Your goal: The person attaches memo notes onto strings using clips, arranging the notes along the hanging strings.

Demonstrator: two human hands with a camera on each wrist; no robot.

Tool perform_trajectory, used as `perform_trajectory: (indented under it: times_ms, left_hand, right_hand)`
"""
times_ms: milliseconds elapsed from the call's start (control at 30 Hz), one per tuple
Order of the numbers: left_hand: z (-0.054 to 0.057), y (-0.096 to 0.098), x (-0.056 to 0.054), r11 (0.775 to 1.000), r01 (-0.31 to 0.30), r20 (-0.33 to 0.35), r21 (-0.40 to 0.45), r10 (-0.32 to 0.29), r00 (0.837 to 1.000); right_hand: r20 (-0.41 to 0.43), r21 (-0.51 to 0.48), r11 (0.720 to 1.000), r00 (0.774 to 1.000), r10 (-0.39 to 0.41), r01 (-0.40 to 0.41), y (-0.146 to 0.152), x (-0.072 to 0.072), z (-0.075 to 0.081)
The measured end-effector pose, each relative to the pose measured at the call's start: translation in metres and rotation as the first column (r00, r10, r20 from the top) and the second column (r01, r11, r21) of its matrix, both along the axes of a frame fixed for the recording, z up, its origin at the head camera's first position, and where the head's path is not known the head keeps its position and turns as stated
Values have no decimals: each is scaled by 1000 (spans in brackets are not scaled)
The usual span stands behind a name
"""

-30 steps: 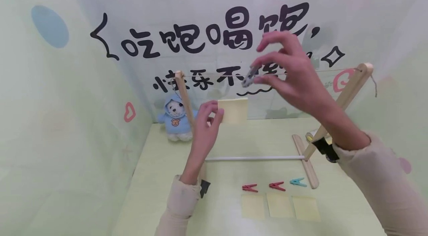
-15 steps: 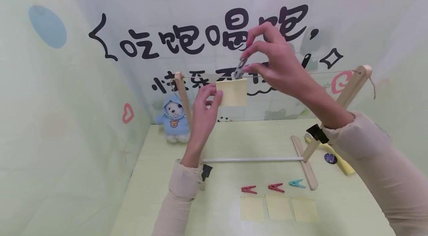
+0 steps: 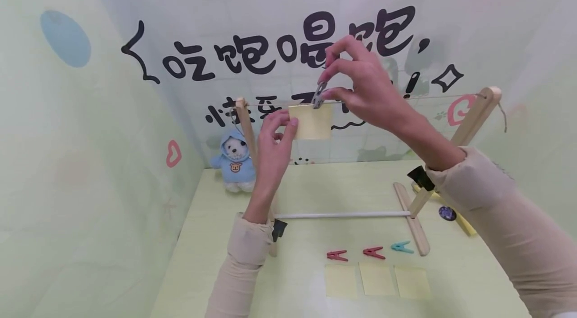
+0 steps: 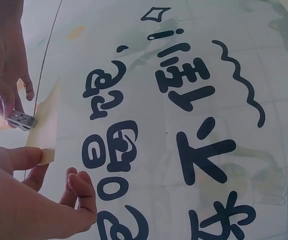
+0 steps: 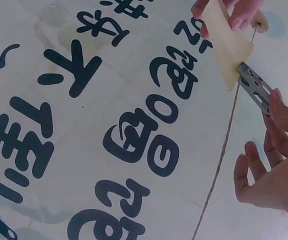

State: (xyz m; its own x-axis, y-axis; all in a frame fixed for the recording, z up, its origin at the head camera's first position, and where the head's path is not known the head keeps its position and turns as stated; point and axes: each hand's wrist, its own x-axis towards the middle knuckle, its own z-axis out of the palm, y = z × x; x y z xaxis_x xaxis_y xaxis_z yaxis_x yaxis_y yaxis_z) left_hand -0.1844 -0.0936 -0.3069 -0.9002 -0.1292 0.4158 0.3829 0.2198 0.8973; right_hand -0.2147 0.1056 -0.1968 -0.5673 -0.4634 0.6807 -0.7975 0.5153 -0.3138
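My left hand [image 3: 274,145] pinches the left edge of a yellow sticky note [image 3: 312,122], held up at a thin string [image 5: 219,172]. With thumb and index finger my right hand [image 3: 360,85] grips a grey clothespin [image 3: 319,95]. The clothespin's tip sits over the note's top edge at the string, as the right wrist view shows. In the left wrist view the same grey clothespin [image 4: 22,120] meets the far part of the note [image 4: 45,131], while the left thumb presses the near end.
Wooden posts [image 3: 469,122] carry the string, with a white rod [image 3: 342,215] low between them. On the table lie two red clothespins [image 3: 374,253], a blue one [image 3: 402,247] and three sticky notes [image 3: 376,279]. A plush toy [image 3: 236,163] sits back left; something yellow [image 3: 466,225] lies right.
My left hand has raised the sticky note to the string. My right hand has moved left and down, bringing the grey clothespin onto the note's top edge.
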Motion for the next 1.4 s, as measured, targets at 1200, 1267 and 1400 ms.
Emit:
perform_trajectory:
  times_ms: [1200,1267,1400]
  left_hand:
    - [-16,7,-5,999,34,40,31,-35,999]
    - [-19,8,-3,998,38,41,40,-40,998]
    - [-23,7,-2,998,45,61,38,-47,997]
  right_hand:
    - [36,-71,994,995,89,-86,28,40,-28]
    - [1,-84,988,992,130,-129,38,53,-42]
    - [-8,-72,980,983,183,-183,57,78,-74]
